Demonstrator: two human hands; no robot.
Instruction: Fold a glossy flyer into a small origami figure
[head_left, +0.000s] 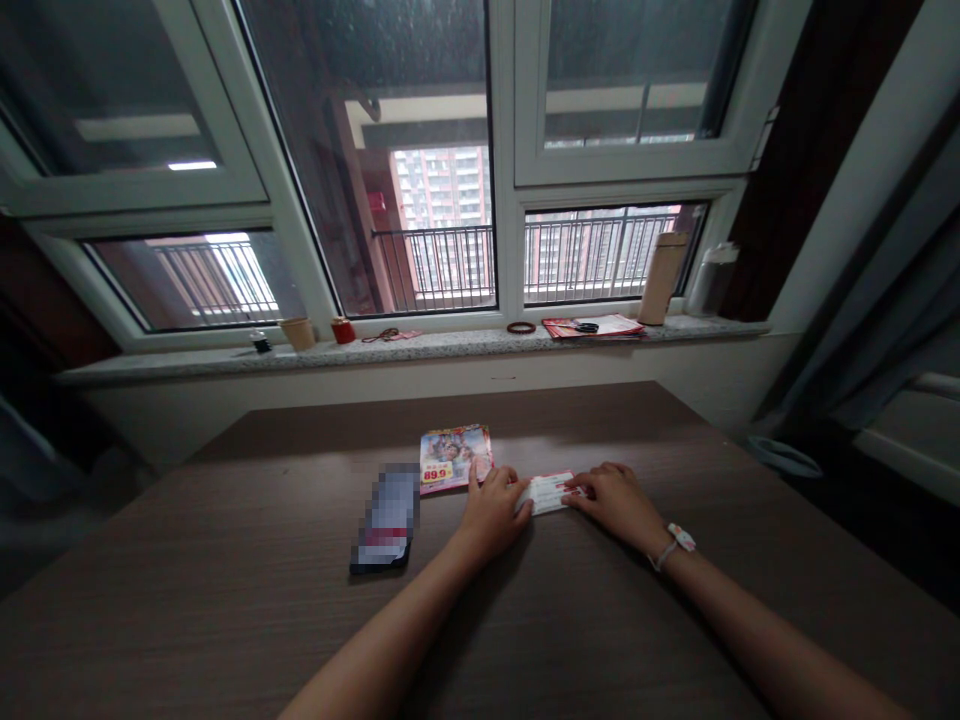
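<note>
On table (225, 560), white paper (549, 495) crosswise.

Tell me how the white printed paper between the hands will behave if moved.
The paper looks thin, so it will probably flex. Being small, it is likely light. Lying flat on the table, it would probably slide rather than tip.
</note>
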